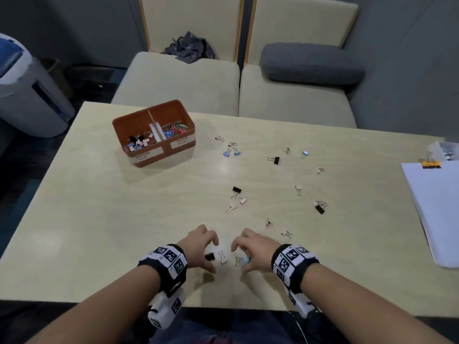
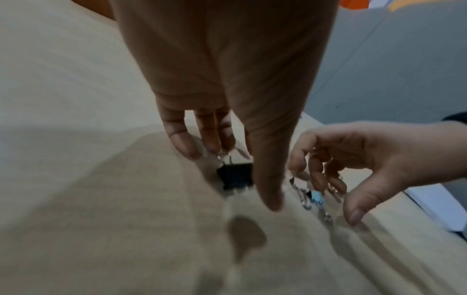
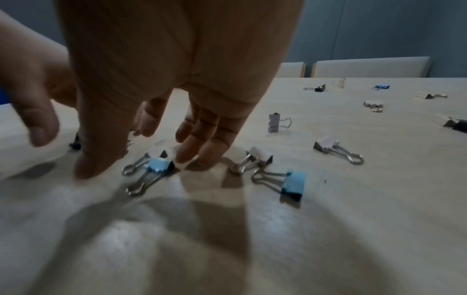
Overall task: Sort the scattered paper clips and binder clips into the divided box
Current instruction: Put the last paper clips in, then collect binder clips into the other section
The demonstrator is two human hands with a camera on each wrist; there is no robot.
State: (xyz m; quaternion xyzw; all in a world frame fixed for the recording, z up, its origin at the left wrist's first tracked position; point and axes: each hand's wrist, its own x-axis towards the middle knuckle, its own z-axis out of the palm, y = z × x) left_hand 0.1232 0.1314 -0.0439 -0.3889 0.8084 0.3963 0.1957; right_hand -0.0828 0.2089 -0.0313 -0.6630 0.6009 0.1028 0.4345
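Both my hands hover low over a small cluster of binder clips near the table's front edge. My left hand [image 1: 213,255] [image 2: 243,176] points its fingers down around a black binder clip [image 1: 210,256] [image 2: 235,176]; fingertips [image 2: 215,145] touch its wire handles, with the thumb beside it. My right hand [image 1: 239,258] [image 3: 139,165] has its fingertips [image 3: 192,155] on the table by a white clip [image 3: 158,151] and a light blue clip [image 1: 246,259] [image 3: 159,165]. Neither hand holds a clip. The orange divided box [image 1: 171,111] stands at the back left, with binder clips in the left half and coloured paper clips in the right half.
Several more binder clips lie scattered over the middle and right of the table, among them a black one [image 1: 274,159], a blue pair [image 1: 231,152] and another light blue one [image 3: 293,185]. A paper stack [image 1: 434,207] with a yellow clip [image 1: 431,164] lies at the right edge.
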